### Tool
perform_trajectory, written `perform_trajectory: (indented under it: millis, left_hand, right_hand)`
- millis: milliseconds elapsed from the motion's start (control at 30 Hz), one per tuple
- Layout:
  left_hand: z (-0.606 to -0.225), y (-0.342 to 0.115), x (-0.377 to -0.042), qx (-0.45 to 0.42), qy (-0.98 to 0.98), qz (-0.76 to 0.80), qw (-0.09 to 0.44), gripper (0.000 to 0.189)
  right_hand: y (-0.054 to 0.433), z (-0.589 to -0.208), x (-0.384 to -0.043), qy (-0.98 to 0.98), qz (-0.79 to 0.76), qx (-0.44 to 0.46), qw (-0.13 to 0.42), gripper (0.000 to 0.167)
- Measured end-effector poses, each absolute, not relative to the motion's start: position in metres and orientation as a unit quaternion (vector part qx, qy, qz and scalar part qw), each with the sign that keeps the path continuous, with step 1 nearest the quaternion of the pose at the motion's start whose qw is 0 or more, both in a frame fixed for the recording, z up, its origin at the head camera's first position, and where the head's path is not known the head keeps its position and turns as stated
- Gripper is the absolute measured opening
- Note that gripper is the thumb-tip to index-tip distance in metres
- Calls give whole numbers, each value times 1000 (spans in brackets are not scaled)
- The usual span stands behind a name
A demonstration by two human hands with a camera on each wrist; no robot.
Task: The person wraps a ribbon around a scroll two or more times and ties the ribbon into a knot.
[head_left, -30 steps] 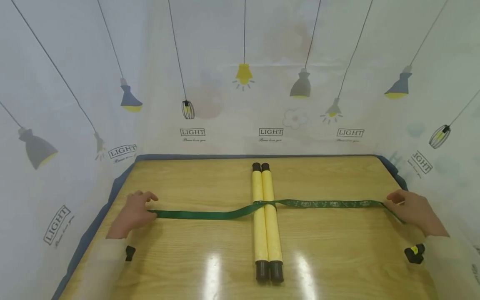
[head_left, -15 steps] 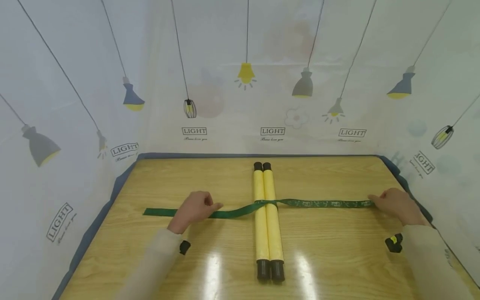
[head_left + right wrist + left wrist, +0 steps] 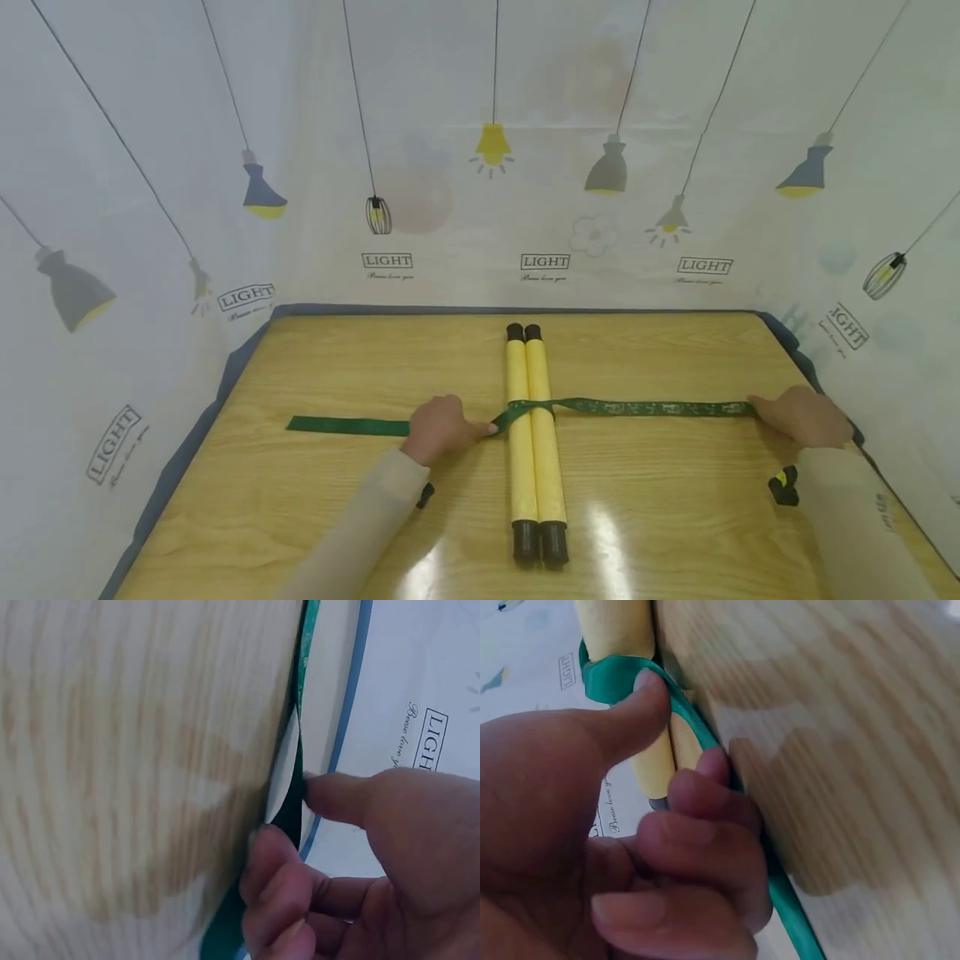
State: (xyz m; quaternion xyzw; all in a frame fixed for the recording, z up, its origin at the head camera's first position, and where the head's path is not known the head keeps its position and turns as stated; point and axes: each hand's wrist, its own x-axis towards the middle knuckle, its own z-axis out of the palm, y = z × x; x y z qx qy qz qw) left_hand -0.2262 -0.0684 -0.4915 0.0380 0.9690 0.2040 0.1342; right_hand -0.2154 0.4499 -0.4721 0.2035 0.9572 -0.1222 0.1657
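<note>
Two yellow sticks [image 3: 518, 467] with dark end caps lie side by side on the wooden table. A green ribbon [image 3: 660, 408] crosses them, tied round both, its tails running left and right. My left hand [image 3: 441, 427] is over the left tail; in the left wrist view its thumb [image 3: 649, 686] reaches the ribbon beside the sticks. Its other fingers are loosely curled, apart from the thumb, with the ribbon behind them. At the right tail, my right hand [image 3: 806, 417] has thumb and fingers around the ribbon [image 3: 292, 810], which twists there. The right tail's tip is hidden from the head view.
The wooden table [image 3: 660, 500] has a dark blue edge [image 3: 645, 311] at the back. Upright sheets [image 3: 457, 233] printed with lamps enclose it at the back and sides. The left tail lies flat across the table.
My left hand has left the end of the left tail and moved right, close to the sticks. My right hand has shifted slightly left along its tail. The sticks stay put.
</note>
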Motion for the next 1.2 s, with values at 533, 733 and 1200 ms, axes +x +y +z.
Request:
perform_trajectory:
  millis: [533,733,1200]
  left_hand:
    - [-493,-61,-229,90,945,266,165,58]
    - [-488,-67,-230,120,932,291,180,53]
    - [-466,-72,-245,237,890,337,197,33]
  right_hand:
    - [450,-480,-211,966,-169,161,116,50]
    - [449,-485,-216,967,-213,130,47,42]
    - [424,-471,-223,923,-375,86,26,70]
